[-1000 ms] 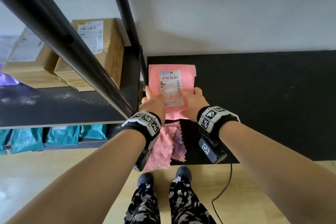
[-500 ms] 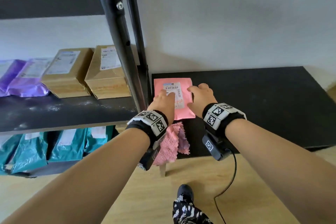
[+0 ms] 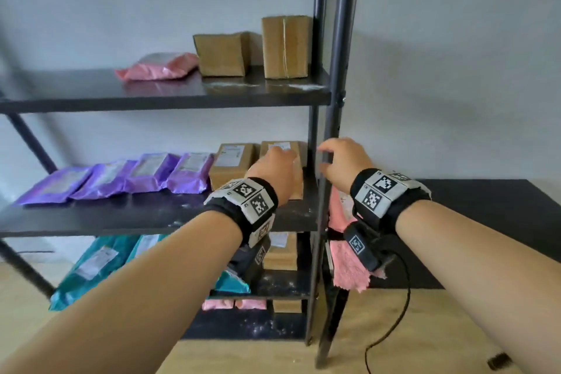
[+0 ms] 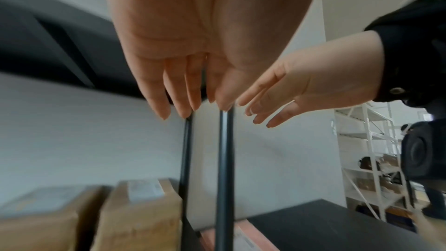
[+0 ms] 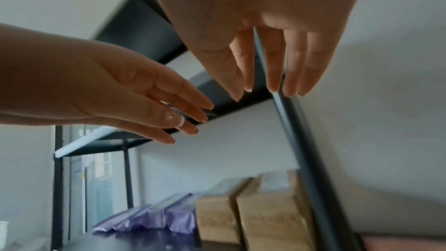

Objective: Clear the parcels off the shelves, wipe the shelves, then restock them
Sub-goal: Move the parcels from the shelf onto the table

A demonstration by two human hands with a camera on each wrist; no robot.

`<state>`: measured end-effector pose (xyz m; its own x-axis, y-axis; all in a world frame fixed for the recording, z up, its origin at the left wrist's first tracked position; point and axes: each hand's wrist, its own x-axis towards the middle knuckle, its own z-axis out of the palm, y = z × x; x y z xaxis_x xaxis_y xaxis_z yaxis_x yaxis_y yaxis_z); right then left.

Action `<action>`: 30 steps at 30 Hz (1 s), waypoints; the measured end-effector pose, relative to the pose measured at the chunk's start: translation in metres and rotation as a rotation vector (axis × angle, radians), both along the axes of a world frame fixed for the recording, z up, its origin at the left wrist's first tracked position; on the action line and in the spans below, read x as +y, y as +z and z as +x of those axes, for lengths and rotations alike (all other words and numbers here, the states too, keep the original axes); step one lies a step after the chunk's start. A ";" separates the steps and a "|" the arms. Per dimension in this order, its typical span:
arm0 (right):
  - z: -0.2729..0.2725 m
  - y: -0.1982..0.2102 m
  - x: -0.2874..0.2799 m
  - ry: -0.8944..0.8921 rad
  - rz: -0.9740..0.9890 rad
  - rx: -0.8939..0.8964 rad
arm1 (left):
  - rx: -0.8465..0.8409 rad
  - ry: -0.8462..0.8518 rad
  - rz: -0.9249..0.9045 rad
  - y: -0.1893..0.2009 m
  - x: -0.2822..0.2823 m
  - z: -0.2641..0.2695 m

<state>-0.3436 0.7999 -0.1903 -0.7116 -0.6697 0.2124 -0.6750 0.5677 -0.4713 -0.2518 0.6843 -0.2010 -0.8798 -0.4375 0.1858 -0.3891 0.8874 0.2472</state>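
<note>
Beside grey wall (image 3: 455, 39), dusty black shelves (image 3: 164, 94)

The right wrist band (image 3: 385, 193) is covering most of the pink parcel (image 3: 337, 209) at centre right of the head view (label unreadable); motion blur is smearing box labels in both wrist views.

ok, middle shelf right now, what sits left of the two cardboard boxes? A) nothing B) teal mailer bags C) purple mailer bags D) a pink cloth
C: a row of purple mailer bags lies on the middle shelf left of the cardboard boxes; the teal bags are one shelf lower, and the pink cloth hangs at the black table to the right.
</note>
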 end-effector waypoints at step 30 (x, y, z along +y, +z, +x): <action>0.002 0.196 -0.376 0.261 0.096 -0.120 | -0.213 0.367 -0.006 0.202 -0.346 0.026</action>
